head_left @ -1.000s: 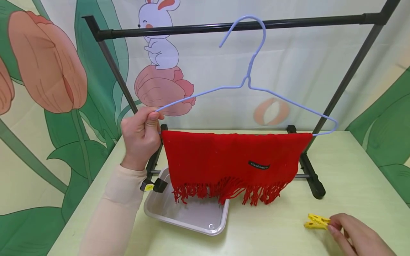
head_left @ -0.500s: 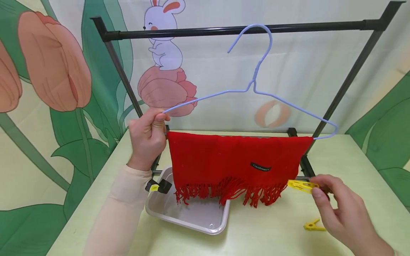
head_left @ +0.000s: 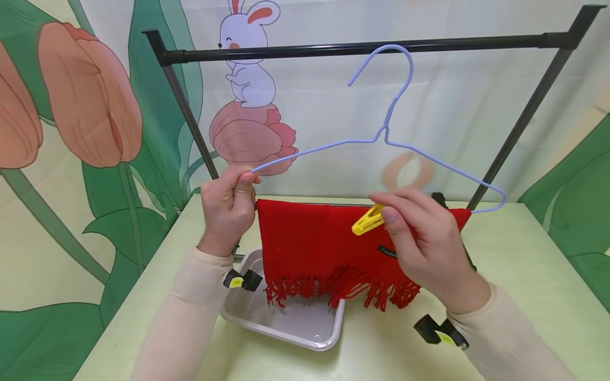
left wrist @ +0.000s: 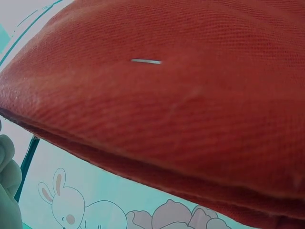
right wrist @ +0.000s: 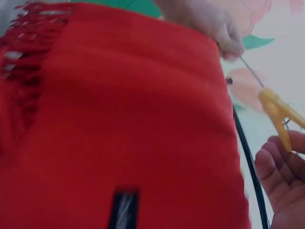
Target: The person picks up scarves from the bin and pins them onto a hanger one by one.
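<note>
My left hand (head_left: 229,211) grips the left end of a pale blue wire clothes hanger (head_left: 329,145), thumb and curled fingers closed on it. Hanger roughly upright, hook at top, leaning a little. Hook crosses the black metal rail (head_left: 286,51) of a standing rack in the head view; whether it touches the rail, I cannot tell.

A red woven scarf with a fringed edge (head_left: 305,233) hangs folded over the hanger's lower bar, fringe downward. On its front, a small black label (head_left: 387,252), partly behind my right hand (head_left: 429,243); its lettering is blurred in the right wrist view.

Right hand in front of the scarf's right half: thumb and fingers pinch a yellow plastic clothespin (head_left: 368,220), nose slanting down and left near the scarf's top edge. Right wrist view has the pin beside that edge, apart from the cloth.

Left wrist view: mostly red cloth, one short pale mark (left wrist: 147,61) on the weave.

Below the fringe, a grey rectangular basin (head_left: 300,323) on the pale green tabletop (head_left: 381,349). Behind the rack, a printed backdrop with a white rabbit (head_left: 254,82) and large pink tulips (head_left: 92,100).
</note>
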### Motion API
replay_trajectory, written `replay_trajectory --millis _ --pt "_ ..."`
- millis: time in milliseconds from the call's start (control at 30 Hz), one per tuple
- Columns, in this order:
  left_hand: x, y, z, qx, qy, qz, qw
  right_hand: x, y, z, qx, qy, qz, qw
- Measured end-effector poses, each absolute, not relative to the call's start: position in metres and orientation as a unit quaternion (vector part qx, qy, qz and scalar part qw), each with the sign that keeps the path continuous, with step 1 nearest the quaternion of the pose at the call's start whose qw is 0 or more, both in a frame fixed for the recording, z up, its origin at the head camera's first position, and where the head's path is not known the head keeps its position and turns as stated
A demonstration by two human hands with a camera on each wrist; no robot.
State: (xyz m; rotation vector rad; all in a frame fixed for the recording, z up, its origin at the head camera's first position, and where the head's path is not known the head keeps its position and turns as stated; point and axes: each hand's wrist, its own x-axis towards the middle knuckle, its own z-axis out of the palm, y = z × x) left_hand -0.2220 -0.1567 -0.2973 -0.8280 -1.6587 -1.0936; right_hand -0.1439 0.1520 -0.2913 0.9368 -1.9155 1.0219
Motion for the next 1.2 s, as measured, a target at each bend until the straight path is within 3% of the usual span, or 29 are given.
replay_trajectory --millis 300,400,633,967,1200 --pt "-0.221 -0.155 -0.299 -0.334 -0.681 -0.442 0.48 -0.164 0.091 -0.262 0.313 -0.772 0.494 0.249" --pt "-0.219 -0.154 -0.3 -0.335 -0.685 -0.436 0.478 -0.167 0.078 -0.257 0.299 -0.765 0.52 0.234" --pt "-0.22 -0.151 -0.299 -0.341 -0.684 -0.431 0.479 -0.174 0.055 -0.253 0.361 -0.725 0.511 0.288" --pt "-0.221 -0.148 -0.301 -0.342 -0.681 -0.432 0.483 -0.188 0.035 -0.259 0.444 -0.689 0.385 0.426" --pt "-0.222 -0.148 -0.303 -0.333 -0.681 -0.434 0.487 -0.192 0.027 -0.257 0.475 -0.696 0.321 0.432"
